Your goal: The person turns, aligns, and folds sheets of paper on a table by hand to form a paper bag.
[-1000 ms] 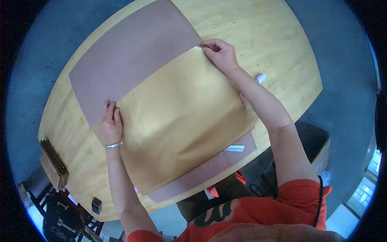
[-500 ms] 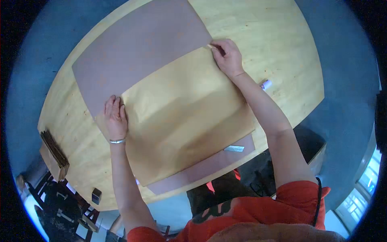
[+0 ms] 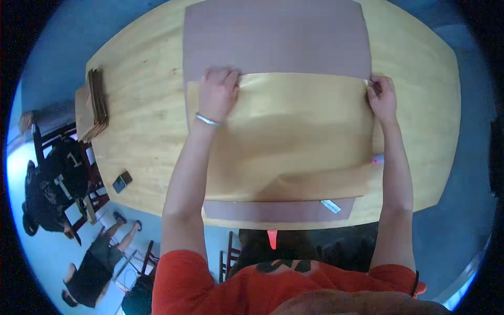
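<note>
A tan sheet lies over a larger mauve sheet on the wooden table, and its far edge runs straight between my hands. My left hand, with a silver bracelet at the wrist, rests on the far left part of the tan sheet, fingers curled over the edge. At the far right corner, my right hand pinches the tan sheet between thumb and fingers. The near part of the tan sheet is slightly raised and wavy. A small silvery strip sits on the mauve sheet near the table's front edge.
Folded brown pieces stand at the table's left side. A small dark box is at the front left. A pink and white object lies beside my right forearm. People and chairs are beyond the table's left.
The view has turned, so the sheets now look nearly level. My left hand has moved along the tan sheet's far edge, inward from the left corner. My right hand keeps its pinch at the right corner.
</note>
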Available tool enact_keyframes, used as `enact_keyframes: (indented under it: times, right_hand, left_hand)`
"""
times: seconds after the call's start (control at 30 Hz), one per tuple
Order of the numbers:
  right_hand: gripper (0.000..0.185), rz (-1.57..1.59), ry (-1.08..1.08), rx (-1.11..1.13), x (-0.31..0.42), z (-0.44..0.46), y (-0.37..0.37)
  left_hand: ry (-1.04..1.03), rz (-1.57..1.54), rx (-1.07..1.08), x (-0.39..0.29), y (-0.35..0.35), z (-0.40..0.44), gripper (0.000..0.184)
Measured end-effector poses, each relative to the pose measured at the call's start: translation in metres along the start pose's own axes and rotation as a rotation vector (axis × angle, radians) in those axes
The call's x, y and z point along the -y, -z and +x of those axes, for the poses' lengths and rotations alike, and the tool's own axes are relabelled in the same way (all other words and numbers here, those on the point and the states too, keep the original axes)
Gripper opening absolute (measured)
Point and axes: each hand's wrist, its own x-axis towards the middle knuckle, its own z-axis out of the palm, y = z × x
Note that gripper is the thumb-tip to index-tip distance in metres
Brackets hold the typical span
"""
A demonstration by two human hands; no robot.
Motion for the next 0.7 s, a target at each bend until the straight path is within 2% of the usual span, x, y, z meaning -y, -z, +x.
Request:
enact_keyframes:
  times: [0.1, 0.17, 0.2, 0.27, 0.47, 0.53, 0.6, 0.67, 0.7]
  right_hand:
    - [0.019, 0.083, 0.021, 0.005, -0.01, 0.002, -0.004]
    - [0.015, 0.306, -0.004, -0.015, -0.018, 0.001, -0.008]
    - [0.012, 0.221, -0.014, 0.025, -0.02, 0.001, -0.005]
    - [0.011, 0.258, -0.025, 0.029, -0.015, 0.0, -0.003]
    - [0.01, 0.327, -0.056, 0.036, -0.009, -0.001, -0.001]
    - [0.009, 0.34, -0.068, 0.029, -0.012, -0.005, -0.002]
    - [0.009, 0.417, 0.012, -0.044, -0.018, -0.007, -0.006]
    - [0.008, 0.428, 0.03, -0.054, -0.015, -0.009, -0.006]
    - [0.008, 0.439, 0.045, -0.064, -0.013, -0.01, -0.005]
  left_hand:
    - [0.088, 0.052, 0.114, 0.005, -0.001, 0.004, 0.026]
    - [0.106, 0.037, 0.174, 0.01, -0.005, 0.006, 0.023]
    - [0.116, 0.045, 0.17, 0.012, -0.005, 0.006, 0.023]
    - [0.18, 0.01, 0.241, 0.013, -0.002, 0.009, 0.017]
    - [0.219, 0.085, 0.242, 0.018, -0.004, 0.011, 0.012]
    - [0.189, 0.093, 0.238, 0.017, -0.002, 0.008, 0.012]
    - [0.158, 0.104, 0.23, 0.019, -0.001, 0.007, 0.013]
    - [0.204, 0.075, 0.373, 0.018, -0.001, 0.005, 0.014]
    - [0.203, 0.076, 0.374, 0.018, 0.0, 0.005, 0.014]
